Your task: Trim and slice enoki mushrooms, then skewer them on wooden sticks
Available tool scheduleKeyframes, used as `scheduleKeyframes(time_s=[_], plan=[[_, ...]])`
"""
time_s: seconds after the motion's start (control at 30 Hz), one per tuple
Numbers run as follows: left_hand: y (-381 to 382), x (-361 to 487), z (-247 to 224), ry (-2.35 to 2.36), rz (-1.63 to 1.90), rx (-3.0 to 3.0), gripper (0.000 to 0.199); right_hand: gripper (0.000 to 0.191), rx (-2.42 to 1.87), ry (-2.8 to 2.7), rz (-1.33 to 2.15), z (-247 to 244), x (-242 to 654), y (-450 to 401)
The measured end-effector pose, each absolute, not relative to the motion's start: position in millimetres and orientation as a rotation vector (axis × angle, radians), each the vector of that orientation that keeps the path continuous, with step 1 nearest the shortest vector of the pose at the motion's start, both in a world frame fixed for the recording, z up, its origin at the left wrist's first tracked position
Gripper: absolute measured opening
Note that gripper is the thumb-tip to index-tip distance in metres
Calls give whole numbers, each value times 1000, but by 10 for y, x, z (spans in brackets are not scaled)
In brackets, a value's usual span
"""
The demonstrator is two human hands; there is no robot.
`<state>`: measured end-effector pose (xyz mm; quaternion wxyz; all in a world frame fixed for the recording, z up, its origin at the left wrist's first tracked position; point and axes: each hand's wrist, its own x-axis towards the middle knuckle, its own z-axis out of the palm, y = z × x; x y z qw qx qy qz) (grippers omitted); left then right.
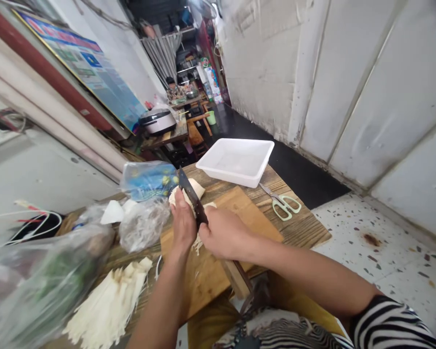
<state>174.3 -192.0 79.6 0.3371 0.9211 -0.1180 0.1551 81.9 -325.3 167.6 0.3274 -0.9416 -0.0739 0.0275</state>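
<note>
on the cutting board (pixel 243 218): a pale peeled chunk (pixel 186 190) is sitting with a dark cleaver (pixel 193 198) pressing into it
left hand (pixel 183 225): fingers are curling closed, gripping the chunk just beside the blade
right hand (pixel 225 232): fingers are wrapping shut around the cleaver
beside the board: pale shredded strips (pixel 108 303) are lying on the wooden table (pixel 305 230)
containers: a clear plastic bag (pixel 39 286) is holding green vegetables; a white plastic tray (pixel 235 162) is sitting beyond the board
labels: a blue printed bag (pixel 148 180) is showing writing too small to read

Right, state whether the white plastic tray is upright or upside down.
Upright: the tray shows its hollow inside, rim uppermost.
</note>
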Motion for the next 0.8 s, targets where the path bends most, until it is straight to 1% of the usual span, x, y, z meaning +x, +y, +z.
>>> scheduleKeyframes(time_s=[0.17,0.27,0.37,0.43,0.5,0.57,0.7,0.8], plan=[[-1776,1729,1226,-346,507,2262,73,17,-2442,-243,-34,1989,781,-3149],[-1568,1647,1489,-390,594,2307,74,10,-2330,-280,-48,2064,730,-3034],[-1247,1506,1672,-372,666,2464,74,6,-2091,-320,95,1988,732,-2833],[-973,1388,1696,-293,671,2599,76,6,-1903,-355,232,1850,770,-2628],[-655,1264,1606,-146,656,2712,80,7,-1743,-398,366,1657,831,-2362],[-305,1156,1394,23,621,2784,82,8,-1629,-424,494,1426,900,-2050],[364,1046,728,271,439,2829,76,10,-1461,-345,746,930,1011,-1432],[647,1062,258,341,282,2812,71,12,-1436,-225,871,622,1067,-1131]])
